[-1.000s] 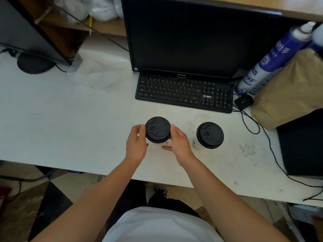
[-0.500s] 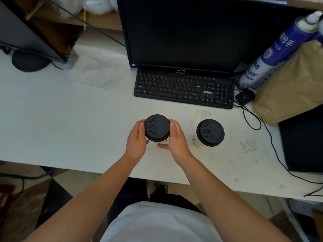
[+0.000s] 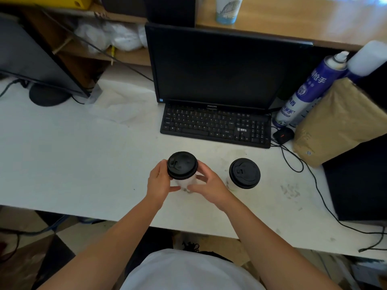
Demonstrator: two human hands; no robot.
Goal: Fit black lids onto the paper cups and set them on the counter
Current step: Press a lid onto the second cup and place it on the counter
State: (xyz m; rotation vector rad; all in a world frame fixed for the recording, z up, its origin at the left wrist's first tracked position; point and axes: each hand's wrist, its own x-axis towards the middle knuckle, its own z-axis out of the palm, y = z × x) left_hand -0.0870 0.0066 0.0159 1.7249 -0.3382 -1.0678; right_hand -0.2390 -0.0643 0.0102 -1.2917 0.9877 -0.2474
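Observation:
A white paper cup [image 3: 187, 182] with a black lid [image 3: 182, 165] on top sits between my hands over the white desk [image 3: 73, 164]. My left hand [image 3: 159, 182] grips its left side and my right hand [image 3: 208, 185] wraps its right side, both thumbs curled round the cup's front. A second paper cup with a black lid [image 3: 244, 173] stands upright on the desk just to the right, untouched. On the wooden counter [image 3: 293, 24] behind the monitor stands a printed paper cup [image 3: 228, 9] without a lid.
A black keyboard [image 3: 215, 126] and monitor [image 3: 219, 65] lie straight behind the cups. A mouse [image 3: 283, 135], spray can [image 3: 307, 91], brown paper bag [image 3: 337, 122] and cables crowd the right. A second monitor's stand [image 3: 49, 95] is far left.
The camera tilted up, bringing the wooden counter into view. My thumbs have closed round the front of the cup; the cup stays in the same spot between my hands.

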